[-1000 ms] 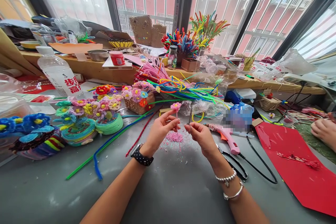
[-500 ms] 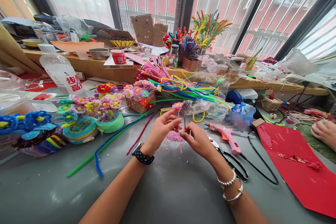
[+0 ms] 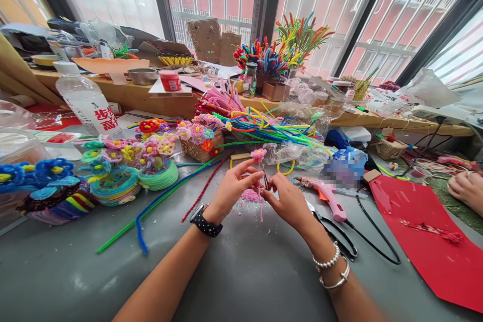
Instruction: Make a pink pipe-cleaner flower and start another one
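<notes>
My left hand, wearing a black watch, pinches the stem of a pink pipe-cleaner flower and holds it upright. The flower's thin pink stem hangs down below my fingers. In my right hand is a pair of small scissors, blades upward and close beside the stem. My fingers partly hide their handles. On the table beneath both hands lies a small heap of pink fluff clippings.
At left stand pipe-cleaner flower baskets and a plastic bottle. Green and blue pipe cleaners cross the table. To the right are a pink glue gun, larger black-handled scissors, red card and another person's hand.
The flower has shifted slightly right and down. The scissor blades, which looked like a single upright line, now show apart. Both hands otherwise stay in nearly the same place.
</notes>
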Available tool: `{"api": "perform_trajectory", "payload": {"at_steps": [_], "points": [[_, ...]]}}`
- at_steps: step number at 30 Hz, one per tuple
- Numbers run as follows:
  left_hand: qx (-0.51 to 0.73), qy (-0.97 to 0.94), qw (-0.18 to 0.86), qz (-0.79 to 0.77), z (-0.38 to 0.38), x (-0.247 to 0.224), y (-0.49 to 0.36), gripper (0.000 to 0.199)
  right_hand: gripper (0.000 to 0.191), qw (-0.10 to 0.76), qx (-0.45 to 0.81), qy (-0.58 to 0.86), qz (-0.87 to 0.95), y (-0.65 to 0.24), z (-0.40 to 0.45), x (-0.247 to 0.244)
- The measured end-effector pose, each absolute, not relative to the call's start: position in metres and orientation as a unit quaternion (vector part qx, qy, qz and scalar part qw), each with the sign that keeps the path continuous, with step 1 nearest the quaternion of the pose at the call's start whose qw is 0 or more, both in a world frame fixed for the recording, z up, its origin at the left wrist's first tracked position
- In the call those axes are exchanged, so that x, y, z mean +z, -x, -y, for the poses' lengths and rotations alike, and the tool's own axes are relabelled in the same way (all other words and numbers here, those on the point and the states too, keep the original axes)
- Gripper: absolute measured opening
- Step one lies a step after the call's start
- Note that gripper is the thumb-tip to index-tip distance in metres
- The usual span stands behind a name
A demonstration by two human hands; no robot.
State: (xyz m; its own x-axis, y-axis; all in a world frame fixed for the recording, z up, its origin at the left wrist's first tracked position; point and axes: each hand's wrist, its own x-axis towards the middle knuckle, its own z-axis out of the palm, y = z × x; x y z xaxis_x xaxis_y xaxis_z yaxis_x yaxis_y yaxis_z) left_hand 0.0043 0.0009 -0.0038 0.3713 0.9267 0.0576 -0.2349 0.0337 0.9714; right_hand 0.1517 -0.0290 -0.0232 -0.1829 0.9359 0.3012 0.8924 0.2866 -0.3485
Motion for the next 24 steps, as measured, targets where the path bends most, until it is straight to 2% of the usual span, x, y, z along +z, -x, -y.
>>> {"api": "perform_trajectory", "payload": {"at_steps": [17,24], "points": [[0.457,-0.526,0.634,-0.335,-0.0005,-0.0033,-0.0053,0.043,0.018,0.234,0.006,0.597,0.767,-0.1506,0.0269,-0.0259],[0.475,-0.507,0.627,-0.353,-0.0002,-0.0020,-0.0055,0.047,0.025,0.246,0.000,0.597,0.764,-0.1510,0.0265,-0.0259]]}}
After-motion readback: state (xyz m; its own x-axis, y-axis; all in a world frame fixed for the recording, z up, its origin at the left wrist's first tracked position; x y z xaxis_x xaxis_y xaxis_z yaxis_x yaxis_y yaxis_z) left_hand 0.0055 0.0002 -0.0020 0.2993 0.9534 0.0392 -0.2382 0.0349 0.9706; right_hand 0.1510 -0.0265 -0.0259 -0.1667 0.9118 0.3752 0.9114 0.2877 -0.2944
